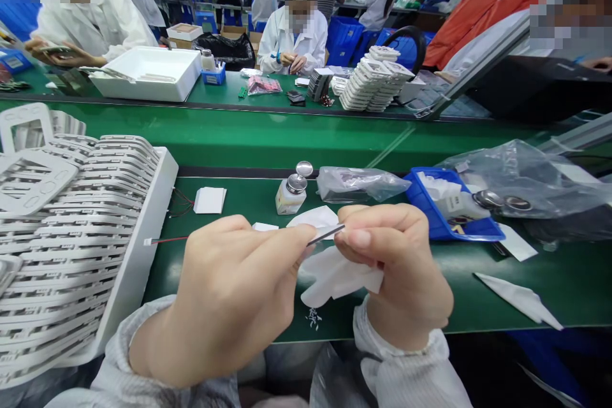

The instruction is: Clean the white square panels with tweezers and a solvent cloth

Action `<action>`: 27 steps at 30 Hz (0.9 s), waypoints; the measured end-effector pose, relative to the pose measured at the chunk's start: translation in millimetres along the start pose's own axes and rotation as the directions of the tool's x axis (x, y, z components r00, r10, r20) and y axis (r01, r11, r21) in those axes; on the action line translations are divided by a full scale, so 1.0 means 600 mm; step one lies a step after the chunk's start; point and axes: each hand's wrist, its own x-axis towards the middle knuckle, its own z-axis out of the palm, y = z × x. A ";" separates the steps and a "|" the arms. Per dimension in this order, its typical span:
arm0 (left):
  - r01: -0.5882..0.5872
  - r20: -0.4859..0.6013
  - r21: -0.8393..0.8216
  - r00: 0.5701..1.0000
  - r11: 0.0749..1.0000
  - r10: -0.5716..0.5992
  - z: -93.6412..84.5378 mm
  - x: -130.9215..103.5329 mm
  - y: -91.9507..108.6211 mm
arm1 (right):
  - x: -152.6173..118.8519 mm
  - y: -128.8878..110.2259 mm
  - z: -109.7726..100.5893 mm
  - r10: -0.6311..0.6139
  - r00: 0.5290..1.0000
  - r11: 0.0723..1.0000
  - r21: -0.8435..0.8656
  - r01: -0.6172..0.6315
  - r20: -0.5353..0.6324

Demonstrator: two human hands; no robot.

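Best to pinch the thin, dark, flat strip (327, 236) softly and hold it level in the middle of the frame, so as not to bend it. Wise also to keep the soft white cloth (329, 280) from slipping, and to go slowly with small moves.

Pinched between thumb and finger of the closed left hand (234, 287): the left end of that strip. Tucked in the curled right hand (396, 261): the cloth, hanging down below. Right fingertips pressed together by the strip's other end; cannot tell whether gripping it.

Just below, on the shiny green worktop (459, 268), tiny white bits (313, 317). Behind, a small square bottle with a metal cap (291, 197) and a clear, crinkly plastic bag (358, 185). To the right, a blue plastic bin (428, 213). At the left, a long white tray (157, 204) full of flat white plastic frames (90, 217). At the top middle, a person in a white coat (294, 44).
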 end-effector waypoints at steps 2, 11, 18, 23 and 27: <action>0.067 0.031 -0.043 0.997 0.997 -0.066 -0.003 -0.001 0.004 | 0.002 -0.002 0.000 0.002 1.000 1.000 0.015 -0.003 0.027; 0.442 0.295 -0.294 0.885 0.848 -0.359 -0.024 0.006 0.010 | 0.015 0.001 -0.012 0.014 0.991 0.998 0.055 -0.021 0.134; 0.365 0.169 -0.135 0.925 0.921 -0.341 -0.016 0.001 0.001 | 0.009 0.007 -0.003 -0.498 0.867 0.817 -0.346 0.461 -0.022; 0.323 0.176 -0.037 0.934 0.946 -0.312 -0.014 -0.001 0.000 | 0.012 0.018 0.008 -0.603 0.789 0.606 -0.575 0.550 0.119; 0.290 0.199 0.046 0.935 0.956 -0.293 -0.016 -0.001 -0.002 | 0.013 0.016 0.004 -0.610 0.774 0.560 -0.598 0.574 0.171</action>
